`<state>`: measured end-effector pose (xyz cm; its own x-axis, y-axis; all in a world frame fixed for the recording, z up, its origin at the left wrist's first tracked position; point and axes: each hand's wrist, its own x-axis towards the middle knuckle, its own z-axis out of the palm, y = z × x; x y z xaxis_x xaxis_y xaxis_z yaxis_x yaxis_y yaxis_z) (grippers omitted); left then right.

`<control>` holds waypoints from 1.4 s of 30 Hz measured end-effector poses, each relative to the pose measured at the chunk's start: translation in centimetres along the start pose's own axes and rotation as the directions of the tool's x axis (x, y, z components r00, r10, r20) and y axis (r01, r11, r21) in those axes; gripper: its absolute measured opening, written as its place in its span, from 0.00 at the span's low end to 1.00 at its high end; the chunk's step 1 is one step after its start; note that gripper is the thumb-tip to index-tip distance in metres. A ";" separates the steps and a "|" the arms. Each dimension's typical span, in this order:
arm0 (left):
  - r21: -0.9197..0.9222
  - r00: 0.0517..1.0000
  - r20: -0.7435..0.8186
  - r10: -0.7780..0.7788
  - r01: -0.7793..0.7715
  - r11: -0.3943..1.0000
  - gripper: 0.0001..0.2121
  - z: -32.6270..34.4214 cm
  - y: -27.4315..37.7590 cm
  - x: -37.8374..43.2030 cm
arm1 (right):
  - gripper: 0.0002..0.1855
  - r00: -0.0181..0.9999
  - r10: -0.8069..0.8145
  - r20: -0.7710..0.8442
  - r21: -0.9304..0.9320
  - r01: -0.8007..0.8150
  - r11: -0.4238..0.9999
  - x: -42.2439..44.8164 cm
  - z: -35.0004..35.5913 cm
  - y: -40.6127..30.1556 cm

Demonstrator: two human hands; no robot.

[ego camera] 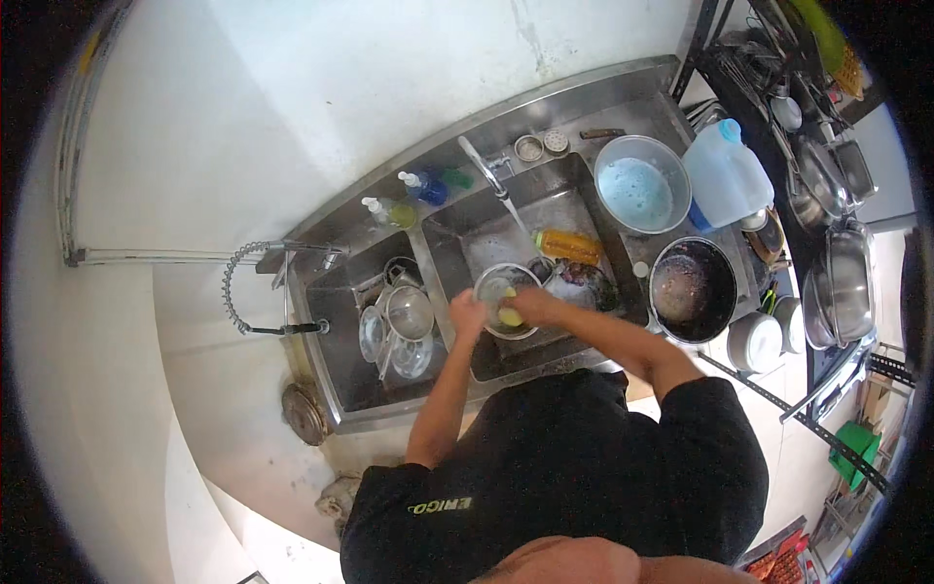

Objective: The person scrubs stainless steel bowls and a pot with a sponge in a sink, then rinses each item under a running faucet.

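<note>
Over the right basin of a steel double sink (446, 277), my left hand (468, 314) grips the left rim of a round metal bowl or pot (503, 276). My right hand (531, 305) is inside its right side, closed on a yellow-green sponge (509, 315). Water runs from the faucet (481, 159) into the basin just behind the bowl. An orange-yellow bottle (570, 247) lies in the basin to the right, beside a clear plastic bag (580, 285) with dark contents.
The left basin holds a strainer (410, 314) and glass lids (412, 356). Two pump bottles (427, 190) stand behind. At right are a tub of bluish suds (638, 191), a plastic jug (726, 175), a dark pan (692, 290) and a shelf with metal bowls (846, 285).
</note>
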<state>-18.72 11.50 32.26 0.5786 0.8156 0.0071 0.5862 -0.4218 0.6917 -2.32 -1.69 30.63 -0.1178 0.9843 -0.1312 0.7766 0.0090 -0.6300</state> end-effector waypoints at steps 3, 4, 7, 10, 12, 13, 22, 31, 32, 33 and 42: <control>-0.252 0.940 0.159 -0.301 0.333 0.909 0.08 1.7 6.8 -1.0 | 0.30 0.889 -0.126 -0.440 -0.304 -0.016 0.953 -1.0 -0.5 4.2; -0.350 0.863 0.219 -0.455 0.505 0.789 0.09 1.2 8.3 -1.5 | 0.29 0.902 -0.025 -0.431 -0.193 -0.065 0.979 -0.4 -0.8 3.2; -0.056 0.977 -0.061 -0.204 0.201 0.978 0.10 1.6 9.1 -0.9 | 0.29 0.895 0.416 -0.163 0.447 -0.309 0.840 1.9 0.3 -1.5; 0.097 0.984 -0.072 -0.162 0.169 0.981 0.09 0.6 5.1 0.0 | 0.32 0.988 0.134 -0.074 0.353 -0.100 0.930 0.9 1.3 -0.1; 0.047 0.992 -0.099 -0.083 0.088 0.995 0.08 0.2 2.5 -0.6 | 0.31 0.992 0.114 0.061 0.155 -0.122 0.980 -0.5 -0.1 -1.0; 0.019 0.993 -0.111 -0.038 0.041 0.999 0.08 0.1 2.5 -0.6 | 0.31 0.996 0.083 0.012 0.034 -0.083 0.996 -1.2 -0.9 -0.8; -0.042 0.961 -0.216 -0.173 0.168 0.985 0.05 -0.9 11.8 -2.2 | 0.28 0.952 0.290 -0.098 0.270 -0.255 0.928 -1.9 -1.8 -2.6; -0.294 0.937 -0.200 -0.286 0.221 0.930 0.05 0.3 12.7 -3.0 | 0.35 0.909 0.364 -0.201 0.116 -0.347 0.931 -1.2 0.1 -0.5; -0.230 0.955 -0.207 -0.212 0.163 0.959 0.05 1.0 12.8 -3.0 | 0.35 0.910 0.365 -0.196 0.015 -0.370 0.929 -1.2 0.0 0.6; -0.154 0.964 -0.223 -0.144 0.111 0.982 0.05 1.5 11.6 -3.1 | 0.35 0.872 0.435 -0.224 0.065 -0.432 0.899 -0.4 -0.5 0.5; -0.339 0.962 -0.188 -0.199 0.126 0.932 0.05 3.6 6.5 0.2 | 0.33 0.861 0.359 -0.361 0.511 -0.139 0.848 4.4 1.9 2.7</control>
<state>-12.73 7.49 34.20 0.3338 0.9426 0.0050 0.4268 -0.1558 0.8908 -1.90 2.31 26.85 0.4005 0.9142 -0.0624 0.3588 -0.2191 -0.9073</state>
